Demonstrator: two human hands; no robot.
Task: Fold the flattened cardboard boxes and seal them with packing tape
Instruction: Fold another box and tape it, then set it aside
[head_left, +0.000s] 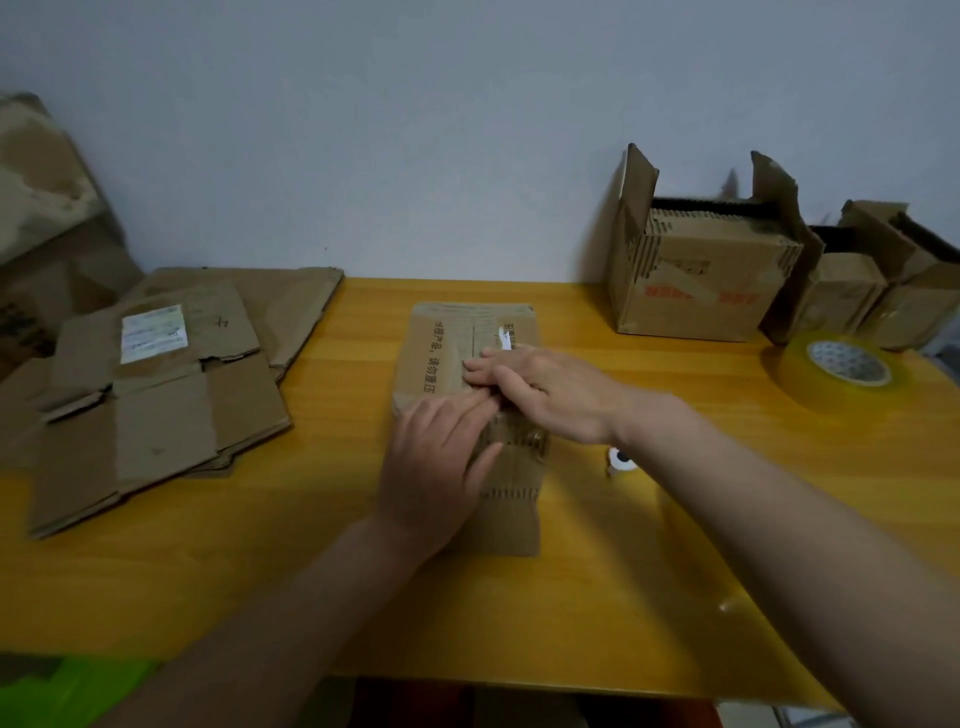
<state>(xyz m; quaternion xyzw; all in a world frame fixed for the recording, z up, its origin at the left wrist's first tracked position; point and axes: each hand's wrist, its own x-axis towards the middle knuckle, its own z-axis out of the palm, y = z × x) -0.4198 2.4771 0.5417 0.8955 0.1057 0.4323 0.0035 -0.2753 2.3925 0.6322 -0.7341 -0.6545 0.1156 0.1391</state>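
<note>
Landmark: box (470, 364) at mid worktop (311, 597). Both hands rest on its top, arms crossing the near worktop. Left of box: a bare strip, then flat cardboard stack (156, 395) blocks the far-left side. Right of box: small white roll (621, 460) just beside it, bare wood beyond. Far right: tape roll (841, 371), open boxes (696, 280) along the wall. Behind box: narrow bare gap to wall.
</note>
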